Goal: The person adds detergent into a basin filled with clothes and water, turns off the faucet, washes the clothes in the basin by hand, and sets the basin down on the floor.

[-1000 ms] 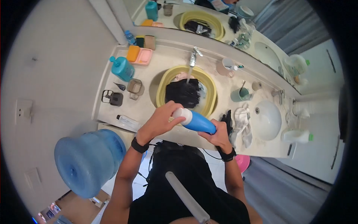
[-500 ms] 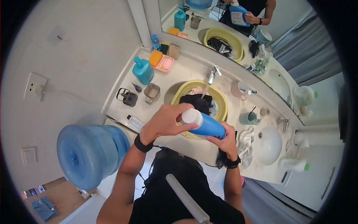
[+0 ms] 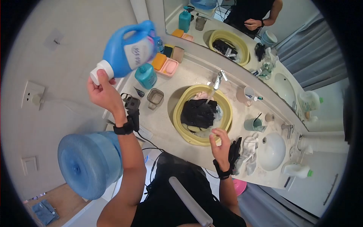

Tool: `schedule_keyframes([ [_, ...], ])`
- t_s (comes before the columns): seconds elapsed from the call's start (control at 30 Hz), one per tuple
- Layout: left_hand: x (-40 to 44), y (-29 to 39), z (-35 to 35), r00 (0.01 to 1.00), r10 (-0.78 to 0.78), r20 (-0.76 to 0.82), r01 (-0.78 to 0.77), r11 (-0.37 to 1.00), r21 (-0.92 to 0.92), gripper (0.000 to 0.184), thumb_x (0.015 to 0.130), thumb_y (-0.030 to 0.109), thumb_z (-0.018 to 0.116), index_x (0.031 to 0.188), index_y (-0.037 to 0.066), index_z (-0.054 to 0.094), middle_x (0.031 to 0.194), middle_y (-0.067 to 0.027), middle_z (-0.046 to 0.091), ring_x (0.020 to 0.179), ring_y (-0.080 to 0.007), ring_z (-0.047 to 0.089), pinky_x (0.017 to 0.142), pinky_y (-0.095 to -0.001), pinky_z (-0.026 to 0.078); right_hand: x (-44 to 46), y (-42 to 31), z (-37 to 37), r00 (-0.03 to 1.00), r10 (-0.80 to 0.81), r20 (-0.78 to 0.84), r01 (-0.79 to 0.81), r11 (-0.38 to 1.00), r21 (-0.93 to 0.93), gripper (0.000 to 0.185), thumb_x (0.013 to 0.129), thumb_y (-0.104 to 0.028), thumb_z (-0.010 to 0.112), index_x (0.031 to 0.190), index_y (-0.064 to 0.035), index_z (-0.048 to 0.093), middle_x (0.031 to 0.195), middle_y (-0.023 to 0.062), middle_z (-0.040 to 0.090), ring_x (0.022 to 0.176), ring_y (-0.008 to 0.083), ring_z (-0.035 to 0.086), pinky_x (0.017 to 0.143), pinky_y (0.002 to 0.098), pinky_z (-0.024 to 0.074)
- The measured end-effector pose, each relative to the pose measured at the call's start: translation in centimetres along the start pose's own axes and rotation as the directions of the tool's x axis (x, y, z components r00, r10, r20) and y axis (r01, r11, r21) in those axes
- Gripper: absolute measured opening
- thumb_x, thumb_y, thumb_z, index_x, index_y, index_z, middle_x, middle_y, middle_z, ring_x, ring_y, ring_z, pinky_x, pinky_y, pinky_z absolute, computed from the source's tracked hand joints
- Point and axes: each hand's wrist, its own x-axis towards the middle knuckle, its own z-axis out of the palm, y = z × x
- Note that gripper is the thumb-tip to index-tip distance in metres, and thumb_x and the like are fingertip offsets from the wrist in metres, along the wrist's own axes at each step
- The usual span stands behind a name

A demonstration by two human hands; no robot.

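1. I can't read any word, brand or number for sure.
2. The blue bottle (image 3: 123, 53) is on the left, tipped with its white cap down. It has a white label (image 3: 138, 53) with dark, squiggly writing on it. The writing is too blurry to read.
3. The teal pump bottle (image 3: 146, 76) is on the left too. The pale marks on its front may be tiny letters.

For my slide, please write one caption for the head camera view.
Left hand holds a blue bottle beside a yellow basin.
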Motion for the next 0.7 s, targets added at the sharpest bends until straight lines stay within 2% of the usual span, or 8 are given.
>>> schedule_keyframes([
  [0.17, 2.3, -4.0, 1.3, 0.996, 0.044, -0.071, -0.045, 0.999, -0.008, 0.031, 0.096, 0.023, 0.071, 0.106, -0.004, 0.059, 0.091, -0.0100, 0.068, 0.069, -0.0109, 0.062, 0.062, -0.0242, 0.049, -1.9, 0.6, 2.2, 0.998, 0.047, 0.039, -0.049, 0.998, 0.043, 0.013, 0.087, -0.002, 0.070, 0.100, -0.0006, 0.068, 0.102, 0.0165, 0.070, 0.099, 0.0329, 0.068, 0.088, 0.0380, 0.0524],
  [0.23, 3.4, -6.8, 1.0, 0.999, 0.048, 0.003, -0.048, 0.991, 0.124, 0.036, 0.093, 0.026, 0.075, 0.106, -0.003, 0.058, 0.087, -0.0063, 0.064, 0.071, -0.0101, 0.057, 0.065, -0.0253, 0.047, -2.4, 0.9, 2.6, 0.997, 0.056, 0.045, -0.059, 0.997, 0.050, 0.012, 0.087, -0.002, 0.070, 0.100, -0.0008, 0.069, 0.102, 0.0166, 0.070, 0.098, 0.0328, 0.068, 0.087, 0.0379, 0.0526],
  [0.27, 3.9, -7.8, 0.8, 0.999, 0.054, 0.004, -0.054, 0.991, 0.119, 0.036, 0.093, 0.026, 0.075, 0.106, -0.003, 0.058, 0.087, -0.0063, 0.064, 0.071, -0.0101, 0.057, 0.065, -0.0253, 0.047, -2.5, 0.9, 3.0, 0.997, 0.065, 0.052, -0.068, 0.996, 0.063, 0.012, 0.087, -0.002, 0.069, 0.099, -0.0010, 0.069, 0.102, 0.0167, 0.070, 0.097, 0.0327, 0.068, 0.087, 0.0377, 0.0527],
  [0.33, 4.7, -9.7, 0.3, 0.995, -0.006, 0.105, -0.035, 0.921, 0.387, 0.041, 0.089, 0.030, 0.079, 0.106, -0.002, 0.060, 0.081, -0.0017, 0.058, 0.070, -0.0097, 0.050, 0.066, -0.0259, 0.044, -2.9, 1.0, 3.4, 0.994, 0.085, 0.069, -0.089, 0.995, 0.052, 0.011, 0.087, -0.002, 0.069, 0.099, -0.0011, 0.069, 0.101, 0.0166, 0.070, 0.097, 0.0330, 0.068, 0.086, 0.0378, 0.0529],
  [0.43, 5.1, -12.2, 0.1, 0.988, -0.027, 0.150, -0.043, 0.892, 0.449, 0.041, 0.087, 0.034, 0.081, 0.104, 0.001, 0.063, 0.078, 0.0012, 0.053, 0.066, -0.0099, 0.044, 0.064, -0.0261, 0.043, -3.4, 1.2, 3.7, 0.989, 0.114, 0.098, -0.118, 0.993, 0.031, 0.011, 0.087, -0.002, 0.069, 0.098, -0.0013, 0.069, 0.100, 0.0163, 0.070, 0.096, 0.0333, 0.069, 0.085, 0.0381, 0.0533],
  [0.57, 5.5, -15.0, 0.5, 0.977, -0.058, 0.205, -0.048, 0.880, 0.473, 0.041, 0.086, 0.038, 0.080, 0.101, 0.002, 0.066, 0.075, 0.0006, 0.054, 0.065, -0.0123, 0.048, 0.064, -0.0293, 0.044, -3.7, 1.0, 4.0, 0.981, 0.142, 0.135, -0.146, 0.989, 0.027, 0.010, 0.087, -0.002, 0.069, 0.098, -0.0013, 0.069, 0.099, 0.0161, 0.070, 0.094, 0.0344, 0.068, 0.084, 0.0393, 0.0536],
  [0.63, 5.6, -16.3, 1.0, 0.957, -0.086, 0.276, -0.094, 0.810, 0.578, 0.044, 0.085, 0.041, 0.080, 0.100, 0.002, 0.066, 0.071, -0.0022, 0.056, 0.064, -0.0165, 0.053, 0.064, -0.0344, 0.046, -4.1, 1.2, 4.3, 0.979, 0.143, 0.143, -0.148, 0.989, 0.027, 0.011, 0.088, -0.002, 0.069, 0.098, -0.0013, 0.069, 0.099, 0.0164, 0.070, 0.094, 0.0348, 0.068, 0.084, 0.0398, 0.0535],
  [0.7, 5.3, -17.6, 1.5, 0.953, -0.093, 0.290, -0.103, 0.798, 0.594, 0.046, 0.084, 0.042, 0.080, 0.100, 0.002, 0.067, 0.071, -0.0044, 0.058, 0.065, -0.0197, 0.056, 0.065, -0.0369, 0.047, -4.4, 1.3, 4.6, 0.977, 0.147, 0.152, -0.153, 0.988, 0.028, 0.011, 0.088, -0.003, 0.069, 0.099, -0.0012, 0.069, 0.098, 0.0167, 0.070, 0.094, 0.0352, 0.068, 0.085, 0.0403, 0.0534],
])
